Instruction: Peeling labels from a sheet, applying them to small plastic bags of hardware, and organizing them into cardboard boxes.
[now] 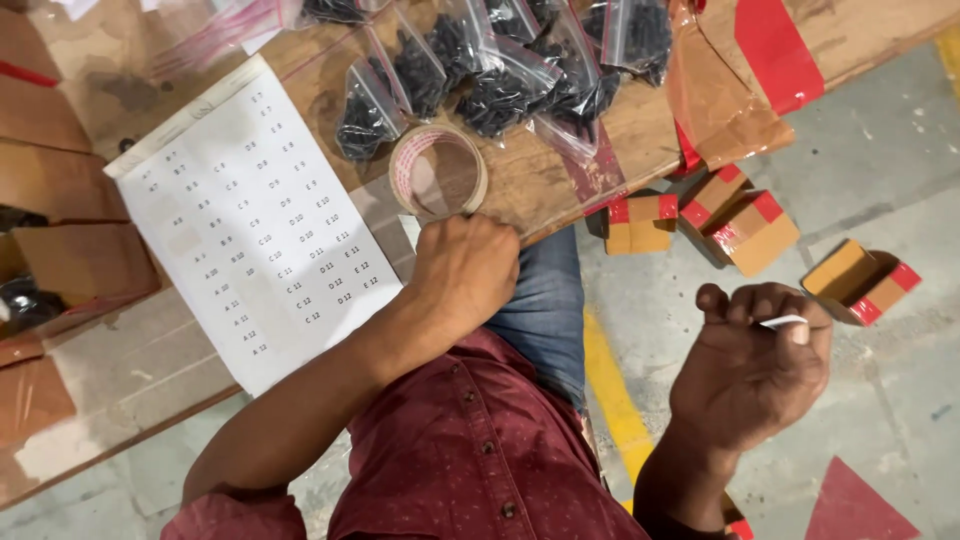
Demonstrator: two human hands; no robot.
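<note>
My left hand (462, 272) rests at the edge of the wooden table (560, 175), fingers curled against a roll of clear tape (438, 172) that lies flat there. My right hand (752, 362) hangs out over the floor, away from the table, with its fingers closed on a small white strip (783, 322) pinched near the thumb. A white sheet with a printed grid of codes (255, 225) lies to the left of the tape. Several clear zip bags of small black parts (480, 70) are piled just beyond the roll.
Small brown cardboard boxes sealed with red tape (745, 225) lie on the grey floor to the right, another (860, 280) near my right hand. Brown boxes (70, 260) stand at the table's left. A yellow line (610, 390) crosses the floor.
</note>
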